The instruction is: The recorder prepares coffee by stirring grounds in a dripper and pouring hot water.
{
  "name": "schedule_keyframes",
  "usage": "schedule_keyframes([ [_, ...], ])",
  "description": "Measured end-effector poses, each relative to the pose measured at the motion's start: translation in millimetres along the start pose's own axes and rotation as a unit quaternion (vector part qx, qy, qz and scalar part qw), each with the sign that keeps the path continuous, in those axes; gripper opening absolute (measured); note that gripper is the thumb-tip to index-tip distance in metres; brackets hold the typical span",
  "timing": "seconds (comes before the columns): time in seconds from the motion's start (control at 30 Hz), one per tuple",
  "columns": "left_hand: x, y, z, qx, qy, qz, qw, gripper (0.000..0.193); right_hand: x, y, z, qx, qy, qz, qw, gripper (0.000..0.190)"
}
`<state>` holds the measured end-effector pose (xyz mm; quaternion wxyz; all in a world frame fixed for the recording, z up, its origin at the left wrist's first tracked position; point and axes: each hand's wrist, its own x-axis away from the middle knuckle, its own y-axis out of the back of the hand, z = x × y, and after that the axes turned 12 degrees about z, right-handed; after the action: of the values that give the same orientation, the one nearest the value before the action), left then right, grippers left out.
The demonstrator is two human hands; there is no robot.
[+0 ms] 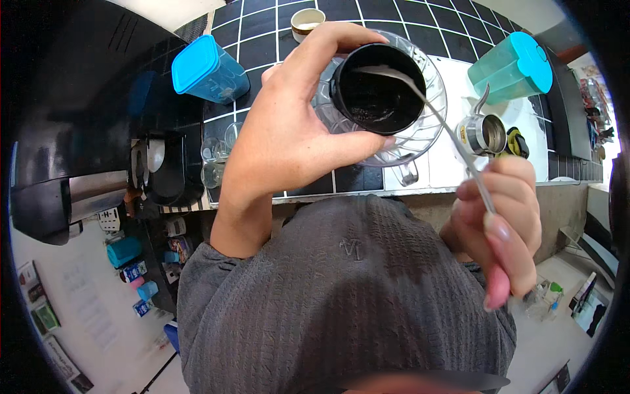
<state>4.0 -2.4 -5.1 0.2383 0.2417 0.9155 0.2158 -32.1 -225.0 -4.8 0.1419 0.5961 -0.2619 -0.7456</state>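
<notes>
My left hand [290, 128] holds a black cup [379, 88] by its sides, tilted so that its dark inside faces me. Between the fingers of my right hand [502, 226] is the handle of a long metal spoon [455, 140], whose bowl end reaches into the cup. Some dark, shiny residue shows inside the cup. Beneath the cup is a clear ribbed glass plate or bowl [435, 118] on the counter. A clear glass mug [407, 172] stands partly hidden at its near edge.
A blue-lidded container [211, 74] stands left, beside several clear glasses [214, 152]. Behind is a small cream bowl [307, 24]. To the right are a turquoise-lidded pitcher [512, 69], a metal pot [485, 133] with a curved spout or handle, and a yellow-and-black item [517, 143].
</notes>
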Motion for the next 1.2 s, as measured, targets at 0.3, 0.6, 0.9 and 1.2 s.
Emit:
schedule_keyframes([
  [0.3, -1.0, -1.5, -0.6, -0.001, 0.001, -0.009, 1.000, 0.073, 4.2, -6.3, -1.5, -0.046, 0.008, -0.076, 0.996, 0.055],
  [0.6, 0.6, -2.9, 0.5, 0.017, 0.010, -0.016, 1.000, 0.072, 0.2, -1.9, 9.2, -0.067, -0.019, -0.070, 0.995, 0.050],
  [0.9, 0.2, -5.5, 3.6, -0.030, -0.011, -0.056, 0.998, 0.061, -7.2, -4.2, 19.9, 0.012, -0.067, -0.045, 0.997, 0.027],
  [1.2, 2.1, -4.3, 0.3, -0.009, 0.014, -0.022, 1.000, 0.070, -4.3, -7.1, 2.4, -0.014, -0.010, -0.019, 1.000, 0.044],
])
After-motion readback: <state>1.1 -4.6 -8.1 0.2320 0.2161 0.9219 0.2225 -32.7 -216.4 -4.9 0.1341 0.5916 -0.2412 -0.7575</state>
